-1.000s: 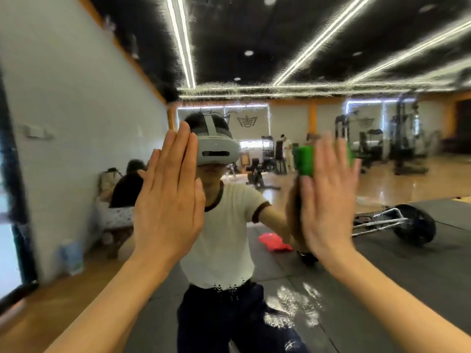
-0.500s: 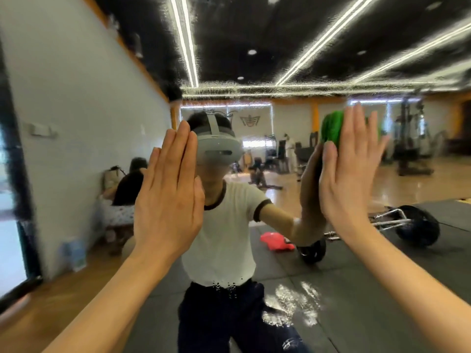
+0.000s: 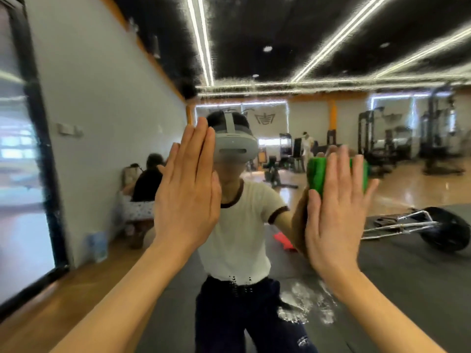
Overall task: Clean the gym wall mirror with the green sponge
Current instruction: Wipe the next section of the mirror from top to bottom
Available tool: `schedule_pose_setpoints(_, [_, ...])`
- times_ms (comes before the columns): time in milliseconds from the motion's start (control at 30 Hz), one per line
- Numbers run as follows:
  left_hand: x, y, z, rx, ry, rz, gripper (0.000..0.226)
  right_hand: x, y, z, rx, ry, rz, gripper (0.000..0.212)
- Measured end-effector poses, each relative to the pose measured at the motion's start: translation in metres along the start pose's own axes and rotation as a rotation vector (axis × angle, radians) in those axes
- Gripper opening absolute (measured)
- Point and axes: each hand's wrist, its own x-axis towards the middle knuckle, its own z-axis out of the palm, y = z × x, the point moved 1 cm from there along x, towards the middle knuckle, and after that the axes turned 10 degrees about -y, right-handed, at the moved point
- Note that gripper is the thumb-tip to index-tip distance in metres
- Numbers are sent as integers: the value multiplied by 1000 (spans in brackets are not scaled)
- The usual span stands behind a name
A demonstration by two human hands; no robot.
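Note:
The wall mirror (image 3: 397, 281) fills the view and reflects me and the gym. My right hand (image 3: 334, 220) presses the green sponge (image 3: 316, 174) flat against the glass with straight, spread fingers; most of the sponge is hidden behind the fingers. My left hand (image 3: 187, 189) rests flat on the mirror to the left, fingers straight and together, holding nothing. Both arms reach forward at about head height.
The mirror's black frame edge (image 3: 43, 149) runs down the left side. A whitish streaky smear (image 3: 305, 304) marks the glass below my right hand. The reflection shows a barbell (image 3: 443, 230), weight machines and a seated person (image 3: 145, 189).
My right hand slid the sponge up and to the right on the glass, then back down and slightly left. My left hand has stayed flat in the same spot.

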Motion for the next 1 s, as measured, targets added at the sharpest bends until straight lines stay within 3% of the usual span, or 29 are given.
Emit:
schedule_pose_setpoints(100, [0,0,-2,-16,-4,-8,57,-23,-56,29,-77,-115,-385,59])
schedule_pose_setpoints(167, [0,1,-3,-21,-13,-9,57,-24,-43,28,-194,-178,-581,58])
schedule_pose_setpoints(233, [0,0,-3,-21,-12,-9,57,-16,0,12,-261,-200,-629,57])
schedule_pose_setpoints(367, [0,2,-4,-52,-11,-17,59,-17,97,-32,-228,-225,-281,59])
schedule_pose_setpoints(500, [0,4,-5,-93,-6,-23,59,-23,70,-22,-103,-97,53,61])
schedule_pose_setpoints(567, [0,4,-6,-108,-8,-30,58,-24,26,-2,-96,-117,-95,61])
schedule_pose_setpoints(633, [0,7,-8,-117,-9,-39,57,-23,2,8,-160,-183,-379,59])
schedule_pose_setpoints(700, [4,20,-9,-117,-14,-20,58,-14,20,1,-240,-237,-625,54])
schedule_pose_setpoints(767, [15,44,-5,-112,-22,56,59,-7,66,-18,-271,-251,-717,54])
schedule_pose_setpoints(833, [32,72,3,-133,-19,128,59,-10,124,-39,-201,-256,-545,55])
schedule_pose_setpoints(900, [44,95,12,-164,-11,141,63,-20,164,-55,-88,-206,-230,54])
schedule_pose_setpoints(1000, [50,109,26,-190,-34,99,69,-26,142,-44,17,-54,99,55])
